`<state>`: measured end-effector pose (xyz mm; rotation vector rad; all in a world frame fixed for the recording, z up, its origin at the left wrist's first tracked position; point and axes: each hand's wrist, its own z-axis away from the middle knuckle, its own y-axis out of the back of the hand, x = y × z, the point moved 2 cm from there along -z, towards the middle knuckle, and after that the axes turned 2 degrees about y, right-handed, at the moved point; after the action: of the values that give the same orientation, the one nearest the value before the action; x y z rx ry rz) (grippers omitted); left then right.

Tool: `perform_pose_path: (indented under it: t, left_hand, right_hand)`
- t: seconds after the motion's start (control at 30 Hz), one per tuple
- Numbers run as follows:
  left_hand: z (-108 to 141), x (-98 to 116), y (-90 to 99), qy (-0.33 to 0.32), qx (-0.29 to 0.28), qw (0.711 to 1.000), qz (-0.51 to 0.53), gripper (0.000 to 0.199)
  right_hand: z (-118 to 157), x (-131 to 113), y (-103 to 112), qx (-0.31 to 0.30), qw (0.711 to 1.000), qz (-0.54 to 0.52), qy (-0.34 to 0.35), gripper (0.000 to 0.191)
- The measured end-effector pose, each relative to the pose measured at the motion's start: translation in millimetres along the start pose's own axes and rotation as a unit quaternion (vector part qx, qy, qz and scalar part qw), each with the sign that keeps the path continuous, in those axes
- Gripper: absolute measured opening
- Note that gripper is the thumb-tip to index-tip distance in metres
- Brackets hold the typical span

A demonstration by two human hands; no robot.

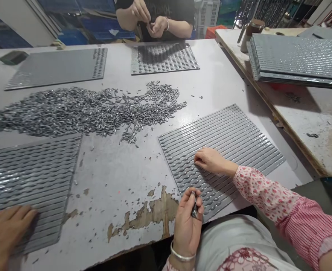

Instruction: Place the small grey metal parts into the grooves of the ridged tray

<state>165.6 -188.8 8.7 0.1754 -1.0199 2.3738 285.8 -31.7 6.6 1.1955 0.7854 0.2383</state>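
My left hand [188, 220], with a bangle at the wrist, is curled palm up at the near left edge of a grey ridged sheet [247, 139]. Inside its fingers sit a few small shiny grey oval pieces [194, 210]. Over the left half of the same sheet, my right hand [209, 159] is closed, fingertips pinched down at its surface. What those fingertips hold, if anything, is hidden. Oval bumps line the rows near my hands, while the rows farther right look like plain ridges.
A large heap of loose grey oval pieces [84, 113] spreads across the table. A co-worker's hand [9, 233] rests on another sheet [36, 169] at left. Opposite, another person's hands [151, 22] are above a bumpy sheet [166, 64]. Stacked sheets [298, 56] and a mug [252, 34] stand right.
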Motion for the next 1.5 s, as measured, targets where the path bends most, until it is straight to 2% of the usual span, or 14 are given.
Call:
perform_pose_path:
  t: [0.23,0.4,0.5,0.57,0.67,0.77,0.83,0.9,0.97,1.03,1.07,1.23,1.37,1.5]
  left_hand:
    - [1,0,-1.9,-0.011,0.012,1.000,-0.001,0.019]
    - [-1,4,-5.8,-0.020,0.033,0.999,0.020,0.020]
    - [-3,4,-6.5,-0.022,0.056,0.998,0.026,0.021]
    - [-5,3,-6.8,-0.025,0.063,0.997,0.025,0.019]
    - [-6,3,-9.2,-0.033,0.052,0.998,0.019,0.016]
    - [-3,5,-12.9,-0.036,0.052,0.998,0.015,0.013]
    - [-1,7,-14.6,-0.016,0.065,0.998,0.019,0.018]
    - [2,10,-15.3,0.008,0.065,0.998,0.023,0.024]
    - [3,12,-14.7,0.015,0.061,0.998,0.030,0.022]
    - [4,13,-12.8,0.013,0.072,0.996,0.041,0.015]
    - [4,13,-11.8,0.016,0.078,0.996,0.046,0.013]
    - [3,9,-9.9,0.020,0.066,0.997,0.045,0.014]
    - [3,6,-8.4,0.018,0.049,0.998,0.035,0.021]
    - [1,4,-6.8,0.003,0.058,0.998,0.030,0.009]
  right_hand:
    - [-10,-4,11,-0.061,0.996,0.054,-0.019,0.014]
    - [-8,3,7,-0.002,0.999,0.001,-0.043,0.009]
    - [4,-2,6,0.054,0.993,-0.106,0.010,0.009]
    - [17,-13,6,0.036,0.966,-0.245,0.075,0.012]
    - [34,-32,6,-0.037,0.897,-0.418,0.140,0.019]
    - [37,-38,4,-0.050,0.850,-0.512,0.116,0.020]
    - [31,-30,3,-0.020,0.833,-0.549,0.069,0.019]
    - [21,-16,5,0.036,0.856,-0.515,0.021,0.015]
    - [11,-2,8,0.083,0.912,-0.402,-0.004,0.010]
    - [2,6,10,0.089,0.957,-0.275,0.010,0.010]
    - [-1,8,10,0.082,0.969,-0.231,0.024,0.010]
    - [-7,4,5,0.055,0.986,-0.155,0.025,0.005]
    - [-8,2,-4,0.075,0.992,-0.090,0.036,0.009]
    - [-11,5,-11,0.095,0.994,-0.048,0.037,0.009]
